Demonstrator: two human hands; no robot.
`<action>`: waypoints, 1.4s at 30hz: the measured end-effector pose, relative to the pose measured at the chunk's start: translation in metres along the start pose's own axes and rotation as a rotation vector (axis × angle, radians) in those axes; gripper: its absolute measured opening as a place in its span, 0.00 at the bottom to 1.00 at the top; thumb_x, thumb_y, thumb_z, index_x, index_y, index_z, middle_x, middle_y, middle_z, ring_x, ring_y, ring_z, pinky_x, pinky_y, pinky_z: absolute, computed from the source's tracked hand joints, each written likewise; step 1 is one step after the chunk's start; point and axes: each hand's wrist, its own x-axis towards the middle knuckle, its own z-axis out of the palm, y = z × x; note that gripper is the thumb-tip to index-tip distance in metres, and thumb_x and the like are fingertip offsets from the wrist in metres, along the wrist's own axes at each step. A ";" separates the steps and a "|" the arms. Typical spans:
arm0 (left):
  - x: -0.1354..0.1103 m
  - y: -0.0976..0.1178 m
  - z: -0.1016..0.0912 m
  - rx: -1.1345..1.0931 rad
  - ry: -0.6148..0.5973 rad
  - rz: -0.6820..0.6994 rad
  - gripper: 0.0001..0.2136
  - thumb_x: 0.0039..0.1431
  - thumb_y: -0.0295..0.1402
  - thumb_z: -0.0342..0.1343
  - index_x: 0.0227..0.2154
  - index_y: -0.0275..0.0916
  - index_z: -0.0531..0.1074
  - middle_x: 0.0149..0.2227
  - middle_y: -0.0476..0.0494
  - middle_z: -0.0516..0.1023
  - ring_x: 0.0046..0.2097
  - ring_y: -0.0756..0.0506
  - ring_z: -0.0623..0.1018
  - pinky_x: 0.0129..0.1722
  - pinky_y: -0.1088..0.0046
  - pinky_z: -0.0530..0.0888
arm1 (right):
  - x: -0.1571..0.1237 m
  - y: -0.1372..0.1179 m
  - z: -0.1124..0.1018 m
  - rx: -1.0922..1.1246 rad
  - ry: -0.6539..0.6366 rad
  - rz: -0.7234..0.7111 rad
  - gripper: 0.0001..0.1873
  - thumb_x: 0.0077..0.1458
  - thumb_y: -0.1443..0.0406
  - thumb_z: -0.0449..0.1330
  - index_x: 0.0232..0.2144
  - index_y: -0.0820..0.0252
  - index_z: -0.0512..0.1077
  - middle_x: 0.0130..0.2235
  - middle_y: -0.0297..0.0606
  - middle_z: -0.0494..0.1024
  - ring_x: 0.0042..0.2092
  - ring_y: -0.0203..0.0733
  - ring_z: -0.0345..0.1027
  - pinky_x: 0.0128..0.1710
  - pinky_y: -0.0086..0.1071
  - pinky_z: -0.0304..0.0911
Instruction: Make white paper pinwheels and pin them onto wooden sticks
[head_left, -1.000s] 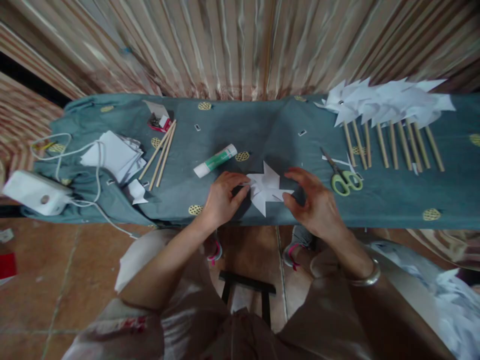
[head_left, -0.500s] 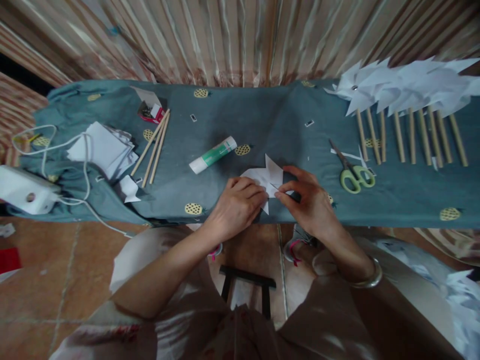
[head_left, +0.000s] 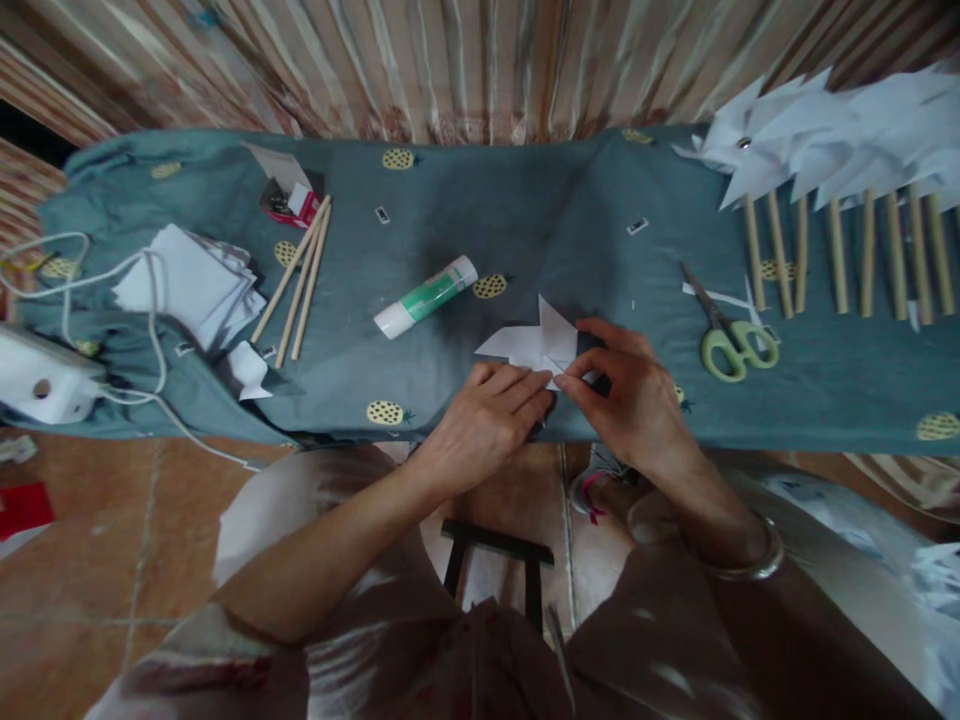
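A white folded paper pinwheel (head_left: 534,342) lies near the front edge of the teal cloth-covered table (head_left: 540,240). My left hand (head_left: 484,420) rests on its lower left part, fingers pressed down on the paper. My right hand (head_left: 637,400) pinches the paper's centre between thumb and forefinger. The two hands meet over the pinwheel and hide its lower half.
A green-and-white glue stick (head_left: 425,296) lies just left of the paper. Green scissors (head_left: 726,338) sit to the right, below a row of finished pinwheels on wooden sticks (head_left: 832,160). At the left are loose sticks (head_left: 296,280), a stack of white paper (head_left: 191,285) and a white device with a cable (head_left: 37,385).
Both hands closed in from the pinwheel's sides onto its centre. My left hand now covers its lower left part. The view shifted a little to the left.
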 end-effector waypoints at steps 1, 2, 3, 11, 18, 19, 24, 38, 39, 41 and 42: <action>0.000 0.000 0.000 0.003 0.002 0.001 0.12 0.70 0.29 0.46 0.48 0.33 0.73 0.55 0.39 0.77 0.51 0.43 0.74 0.47 0.64 0.67 | 0.001 0.000 0.000 -0.001 -0.005 -0.002 0.08 0.53 0.65 0.65 0.23 0.54 0.72 0.54 0.45 0.76 0.56 0.57 0.68 0.54 0.54 0.68; 0.000 0.000 0.000 0.005 0.002 0.001 0.12 0.70 0.29 0.46 0.48 0.33 0.74 0.55 0.39 0.77 0.51 0.43 0.74 0.47 0.64 0.67 | 0.001 0.000 0.000 0.000 -0.008 -0.004 0.08 0.52 0.65 0.65 0.23 0.54 0.72 0.54 0.45 0.76 0.56 0.57 0.68 0.54 0.54 0.68; 0.000 0.000 0.000 0.004 0.000 0.000 0.12 0.70 0.29 0.46 0.47 0.33 0.74 0.55 0.39 0.77 0.51 0.43 0.74 0.47 0.64 0.67 | 0.001 0.000 0.000 0.002 -0.006 -0.008 0.08 0.53 0.65 0.65 0.23 0.54 0.72 0.54 0.44 0.76 0.56 0.56 0.68 0.54 0.54 0.68; 0.000 0.001 0.001 0.002 -0.010 -0.008 0.13 0.70 0.28 0.45 0.48 0.32 0.74 0.55 0.38 0.77 0.51 0.42 0.74 0.47 0.62 0.68 | 0.003 0.000 0.000 -0.004 0.002 -0.024 0.08 0.54 0.64 0.63 0.23 0.54 0.72 0.53 0.44 0.77 0.56 0.57 0.68 0.54 0.56 0.68; 0.001 0.000 0.001 -0.023 -0.049 -0.027 0.13 0.70 0.28 0.45 0.49 0.34 0.74 0.56 0.38 0.77 0.52 0.42 0.74 0.48 0.61 0.68 | 0.003 -0.003 0.001 -0.027 0.006 0.005 0.08 0.52 0.65 0.64 0.23 0.56 0.73 0.53 0.47 0.77 0.56 0.57 0.68 0.54 0.54 0.68; 0.001 0.000 0.001 -0.025 -0.049 -0.028 0.13 0.70 0.28 0.45 0.49 0.34 0.74 0.56 0.38 0.77 0.52 0.42 0.74 0.48 0.61 0.68 | 0.003 -0.003 0.001 -0.027 0.009 0.002 0.08 0.53 0.65 0.64 0.23 0.56 0.73 0.53 0.46 0.77 0.56 0.57 0.68 0.54 0.54 0.68; 0.002 0.001 0.001 -0.013 -0.020 -0.018 0.13 0.70 0.27 0.45 0.48 0.32 0.74 0.54 0.37 0.78 0.51 0.42 0.74 0.47 0.62 0.68 | 0.003 -0.005 -0.001 -0.027 -0.005 0.005 0.08 0.52 0.65 0.65 0.23 0.56 0.73 0.54 0.48 0.77 0.56 0.57 0.68 0.55 0.52 0.67; 0.003 0.003 0.000 0.012 -0.020 -0.012 0.13 0.70 0.28 0.46 0.45 0.32 0.75 0.53 0.37 0.78 0.50 0.41 0.74 0.47 0.61 0.68 | 0.005 0.005 0.001 -0.067 0.121 0.011 0.16 0.54 0.58 0.64 0.45 0.53 0.74 0.58 0.48 0.73 0.59 0.61 0.67 0.57 0.59 0.65; 0.003 0.004 0.000 0.014 -0.012 -0.010 0.12 0.69 0.28 0.46 0.44 0.32 0.75 0.53 0.37 0.79 0.49 0.41 0.75 0.47 0.62 0.69 | 0.005 0.006 0.002 -0.070 0.120 0.009 0.16 0.54 0.58 0.64 0.44 0.55 0.74 0.58 0.49 0.73 0.60 0.62 0.66 0.58 0.59 0.64; 0.003 0.004 0.000 0.017 -0.004 -0.009 0.12 0.69 0.28 0.47 0.44 0.31 0.75 0.52 0.36 0.79 0.49 0.41 0.74 0.46 0.62 0.69 | 0.006 0.008 0.004 -0.069 0.118 0.013 0.14 0.54 0.58 0.64 0.42 0.57 0.75 0.58 0.51 0.73 0.60 0.63 0.66 0.58 0.59 0.64; 0.003 0.004 0.000 0.019 0.000 -0.008 0.12 0.69 0.28 0.47 0.44 0.31 0.75 0.52 0.36 0.79 0.49 0.41 0.74 0.46 0.62 0.69 | 0.006 0.008 0.005 -0.065 0.121 0.016 0.13 0.54 0.59 0.64 0.42 0.57 0.76 0.57 0.51 0.73 0.60 0.63 0.66 0.58 0.59 0.64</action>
